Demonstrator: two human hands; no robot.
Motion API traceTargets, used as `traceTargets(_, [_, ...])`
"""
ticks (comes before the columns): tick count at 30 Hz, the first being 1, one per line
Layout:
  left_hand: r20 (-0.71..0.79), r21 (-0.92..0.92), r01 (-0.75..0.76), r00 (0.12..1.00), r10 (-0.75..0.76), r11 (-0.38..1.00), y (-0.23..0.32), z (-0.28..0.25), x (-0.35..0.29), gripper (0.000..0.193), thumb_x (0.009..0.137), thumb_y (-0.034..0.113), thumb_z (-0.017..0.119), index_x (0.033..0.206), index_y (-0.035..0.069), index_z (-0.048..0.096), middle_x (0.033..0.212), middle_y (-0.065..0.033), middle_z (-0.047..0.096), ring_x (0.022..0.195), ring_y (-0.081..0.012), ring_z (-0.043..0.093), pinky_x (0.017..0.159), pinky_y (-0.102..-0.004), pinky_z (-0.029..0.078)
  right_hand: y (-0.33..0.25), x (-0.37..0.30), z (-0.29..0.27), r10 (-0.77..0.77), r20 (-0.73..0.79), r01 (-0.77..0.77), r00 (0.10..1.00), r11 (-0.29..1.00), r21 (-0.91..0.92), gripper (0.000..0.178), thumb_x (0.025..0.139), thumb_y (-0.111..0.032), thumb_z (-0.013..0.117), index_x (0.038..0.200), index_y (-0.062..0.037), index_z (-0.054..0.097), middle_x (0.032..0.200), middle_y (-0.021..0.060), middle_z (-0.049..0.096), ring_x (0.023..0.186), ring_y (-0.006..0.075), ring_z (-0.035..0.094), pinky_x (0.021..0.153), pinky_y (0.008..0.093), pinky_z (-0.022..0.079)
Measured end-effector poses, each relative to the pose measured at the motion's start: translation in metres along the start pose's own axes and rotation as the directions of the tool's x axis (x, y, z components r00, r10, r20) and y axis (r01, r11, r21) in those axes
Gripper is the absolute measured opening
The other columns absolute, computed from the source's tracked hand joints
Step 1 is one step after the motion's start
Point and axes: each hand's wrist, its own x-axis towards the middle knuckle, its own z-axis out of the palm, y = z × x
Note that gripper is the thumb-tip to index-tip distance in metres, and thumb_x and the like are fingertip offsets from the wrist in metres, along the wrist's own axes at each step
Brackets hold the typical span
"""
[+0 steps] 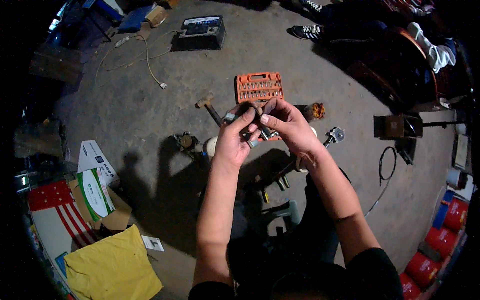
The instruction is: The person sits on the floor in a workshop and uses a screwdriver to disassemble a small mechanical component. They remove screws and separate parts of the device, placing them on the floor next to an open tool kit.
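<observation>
My left hand point(236, 134) and my right hand point(287, 126) are raised close together in the middle of the head view. Between them is a small dark metal part point(257, 115), pinched by the fingers of both. Its exact kind I cannot make out. Greyish metal ends point(230, 117) stick out beside my left fingers. Just beyond my hands lies an orange socket set case point(259, 76), opened to show rows of sockets. A hammer point(206, 102) rests on the floor left of my hands, its handle partly hidden behind them.
A black car battery point(201, 33) stands at the far left, near a pale cable with a plug point(162, 85). Pliers point(283, 183) lie below my hands. A yellow cloth point(114, 265) and cardboard boxes are at left; red canisters point(441, 242) line the right. Another person's shoe point(306, 32) shows far right.
</observation>
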Motion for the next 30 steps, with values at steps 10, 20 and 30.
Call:
traceTargets(10, [-0.256,0.325,-0.23,0.912,0.32,0.917,-0.008,0.014,-0.001,0.016,0.081,0.009,0.067,0.094,0.004,0.059,0.078,-0.0008,0.06,0.06,-0.0052,0.049,0.048,-0.0199,0.038,0.011,0.002,0.008,-0.498,-0.135,0.301,0.856,0.694,-0.654,0.02,0.073,-0.007,0.072,0.087,0.0011,0.06,0.073,0.0083,0.062,0.065,0.0138,0.059,0.061,0.0272,0.047])
traceTargets(20, [-0.231,0.364,-0.234,0.915,0.331,0.901,-0.007,0.015,-0.001,0.017,0.081,0.007,0.067,0.095,0.001,0.059,0.078,-0.0021,0.06,0.06,-0.0058,0.049,0.049,-0.0201,0.04,0.009,0.001,0.005,-0.364,-0.217,0.194,0.906,0.812,-0.55,0.016,0.077,-0.007,0.071,0.084,0.0018,0.06,0.069,0.0051,0.062,0.064,0.0068,0.056,0.057,0.0236,0.046])
traceTargets(30, [-0.25,0.374,-0.225,0.91,0.331,0.9,-0.01,0.014,-0.002,0.014,0.082,0.009,0.067,0.093,0.004,0.06,0.076,0.0006,0.059,0.061,-0.0051,0.048,0.05,-0.0189,0.037,0.009,0.002,0.0,-0.311,-0.202,0.175,0.929,0.849,-0.499,0.018,0.077,-0.008,0.07,0.086,0.0027,0.06,0.067,0.0027,0.059,0.062,0.0049,0.051,0.055,0.0222,0.043])
